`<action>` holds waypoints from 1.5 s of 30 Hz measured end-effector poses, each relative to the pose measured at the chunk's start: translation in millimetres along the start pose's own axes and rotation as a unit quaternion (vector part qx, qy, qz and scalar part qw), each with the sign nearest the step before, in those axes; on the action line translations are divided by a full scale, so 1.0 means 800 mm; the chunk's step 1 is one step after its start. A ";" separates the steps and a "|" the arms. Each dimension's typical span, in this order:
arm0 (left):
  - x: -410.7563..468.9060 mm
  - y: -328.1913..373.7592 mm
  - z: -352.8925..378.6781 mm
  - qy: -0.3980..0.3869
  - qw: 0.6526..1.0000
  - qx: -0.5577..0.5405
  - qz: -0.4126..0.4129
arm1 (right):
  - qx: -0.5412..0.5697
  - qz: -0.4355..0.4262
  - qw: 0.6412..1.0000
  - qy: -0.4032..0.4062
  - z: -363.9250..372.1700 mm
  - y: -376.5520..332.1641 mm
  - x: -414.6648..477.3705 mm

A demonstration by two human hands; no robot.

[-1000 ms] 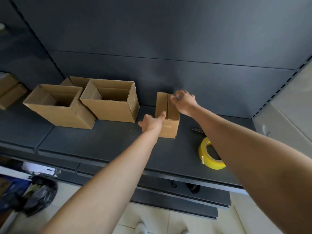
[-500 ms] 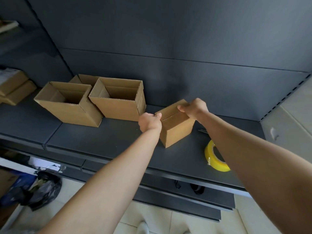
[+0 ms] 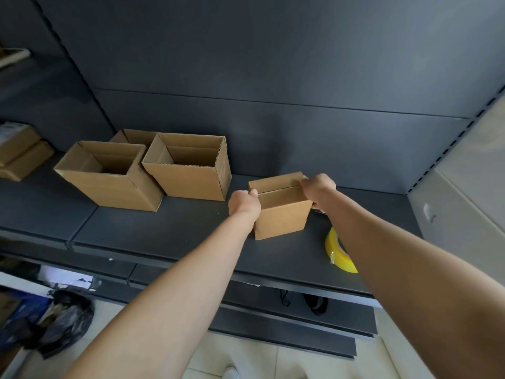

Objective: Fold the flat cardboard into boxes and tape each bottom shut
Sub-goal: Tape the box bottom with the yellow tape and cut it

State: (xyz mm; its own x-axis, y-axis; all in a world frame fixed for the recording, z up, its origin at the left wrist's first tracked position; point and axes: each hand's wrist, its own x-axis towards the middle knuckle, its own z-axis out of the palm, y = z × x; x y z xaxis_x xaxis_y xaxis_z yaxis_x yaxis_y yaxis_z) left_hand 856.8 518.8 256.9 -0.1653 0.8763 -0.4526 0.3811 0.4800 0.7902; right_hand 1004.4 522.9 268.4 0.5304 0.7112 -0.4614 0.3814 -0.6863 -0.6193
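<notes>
A small cardboard box [image 3: 281, 217] stands on the dark shelf [image 3: 169, 231] with its taped, closed face turned up. My left hand [image 3: 243, 205] grips its left end and my right hand [image 3: 318, 188] grips its right end near the top edge. A yellow tape roll [image 3: 337, 254] lies on the shelf to the right, partly hidden behind my right forearm. Two open finished boxes [image 3: 109, 179] [image 3: 191, 168] stand to the left, with a third box [image 3: 136, 135] behind them.
Closed cardboard packages [image 3: 19, 151] are stacked at the far left of the shelf. A dark back panel [image 3: 300, 132] rises behind the shelf. A black bag [image 3: 65, 318] and clutter lie on the floor at lower left. A pale cabinet [image 3: 459, 203] stands at the right.
The small box has been turned from standing on end, seam facing me, to sitting squarely with its closed face up. Both hands moved with it and still hold its ends.
</notes>
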 end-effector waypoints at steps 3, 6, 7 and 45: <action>-0.004 -0.001 -0.006 -0.021 1.000 -0.016 0.014 | 0.089 0.018 0.996 -0.024 -0.004 -0.001 -0.006; -0.005 -0.005 -0.014 -0.038 0.997 -0.030 0.052 | 0.160 0.087 0.982 -0.044 -0.011 0.002 -0.015; -0.008 -0.006 -0.018 -0.044 0.996 -0.037 0.063 | 0.168 0.104 0.979 -0.055 -0.014 0.003 -0.019; 0.088 -0.113 -0.211 0.080 0.971 -0.215 -0.066 | 0.124 -0.009 0.960 -0.250 0.182 -0.097 -0.119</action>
State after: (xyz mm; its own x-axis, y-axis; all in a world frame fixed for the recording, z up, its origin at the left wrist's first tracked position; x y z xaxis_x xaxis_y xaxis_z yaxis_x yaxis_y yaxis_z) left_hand 657.2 544.3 223.4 -0.3384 0.7851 -0.5188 -0.0630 0.5312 0.8449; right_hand 814.4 530.5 267.7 0.0720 0.7498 -0.6578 0.1621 -0.6595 -0.7340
